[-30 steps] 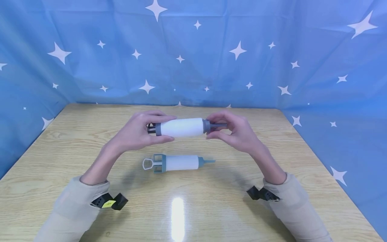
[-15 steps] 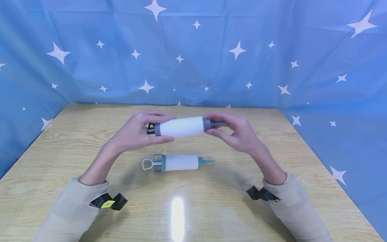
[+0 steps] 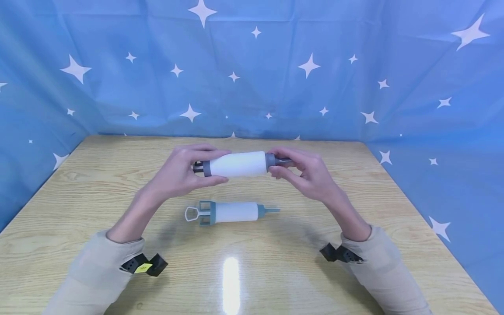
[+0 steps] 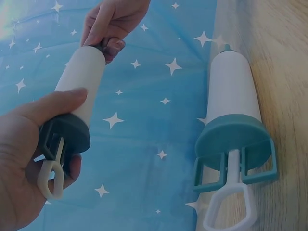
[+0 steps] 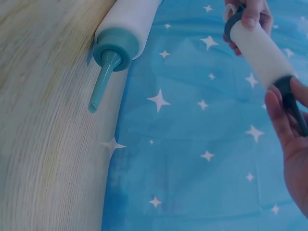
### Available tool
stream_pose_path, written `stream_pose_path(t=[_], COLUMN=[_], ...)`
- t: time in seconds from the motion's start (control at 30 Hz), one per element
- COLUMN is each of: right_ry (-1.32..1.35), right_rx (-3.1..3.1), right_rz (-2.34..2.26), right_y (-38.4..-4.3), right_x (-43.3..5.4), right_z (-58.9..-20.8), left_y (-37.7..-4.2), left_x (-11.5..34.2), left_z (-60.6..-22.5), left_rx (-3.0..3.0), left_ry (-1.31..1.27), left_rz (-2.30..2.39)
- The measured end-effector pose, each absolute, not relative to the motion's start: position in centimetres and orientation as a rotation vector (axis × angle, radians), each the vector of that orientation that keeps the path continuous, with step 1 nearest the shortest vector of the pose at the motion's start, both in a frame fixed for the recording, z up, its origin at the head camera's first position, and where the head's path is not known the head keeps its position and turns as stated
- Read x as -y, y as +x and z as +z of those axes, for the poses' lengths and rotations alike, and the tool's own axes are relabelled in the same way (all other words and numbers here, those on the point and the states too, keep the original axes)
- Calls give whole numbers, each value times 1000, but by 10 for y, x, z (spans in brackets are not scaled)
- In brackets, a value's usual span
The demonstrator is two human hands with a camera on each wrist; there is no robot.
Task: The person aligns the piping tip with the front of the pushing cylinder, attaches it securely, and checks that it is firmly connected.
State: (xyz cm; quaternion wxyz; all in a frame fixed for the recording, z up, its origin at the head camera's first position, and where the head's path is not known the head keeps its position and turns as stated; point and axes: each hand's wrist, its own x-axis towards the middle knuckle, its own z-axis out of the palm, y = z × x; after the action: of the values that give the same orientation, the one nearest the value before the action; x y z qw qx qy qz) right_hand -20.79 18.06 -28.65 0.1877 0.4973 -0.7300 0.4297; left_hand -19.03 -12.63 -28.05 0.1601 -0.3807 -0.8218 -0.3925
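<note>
Both hands hold up one large plastic syringe point(image 3: 238, 164) with a white barrel and dark grey ends, lying almost level above the table. My left hand point(image 3: 178, 171) grips its handle end, thumb along the barrel; in the left wrist view a white pull ring point(image 4: 51, 180) sticks out by the palm. At the other end, the fingers of my right hand point(image 3: 311, 173) pinch the dark nozzle cap point(image 5: 285, 87), and the thin nozzle runs back under the palm. Nearer to me, a second syringe point(image 3: 237, 211) with teal ends lies on the table, touched by neither hand.
The wooden table point(image 3: 98, 192) reaches back to a blue cloth point(image 3: 252, 87) with white stars, which also hangs at both sides. A bright light reflection shows near the front. Black wrist cameras point(image 3: 145, 265) sit on both sleeves.
The held syringe has shifted very slightly to the right at its handle end, and the right fingers have changed their place a little on the cap. The teal syringe lies still.
</note>
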Motion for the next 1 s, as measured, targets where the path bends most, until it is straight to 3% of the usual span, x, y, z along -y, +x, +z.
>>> stream_pose_path(t=[1.0], right_ry=[1249], right_rx=[2304], right_rz=[1227], right_y=[-232], right_x=[-190], right_z=[-301], left_y=[-210], left_x=[137], left_z=[-298], left_rx=[2634], left_ry=[-983], left_rz=[-972])
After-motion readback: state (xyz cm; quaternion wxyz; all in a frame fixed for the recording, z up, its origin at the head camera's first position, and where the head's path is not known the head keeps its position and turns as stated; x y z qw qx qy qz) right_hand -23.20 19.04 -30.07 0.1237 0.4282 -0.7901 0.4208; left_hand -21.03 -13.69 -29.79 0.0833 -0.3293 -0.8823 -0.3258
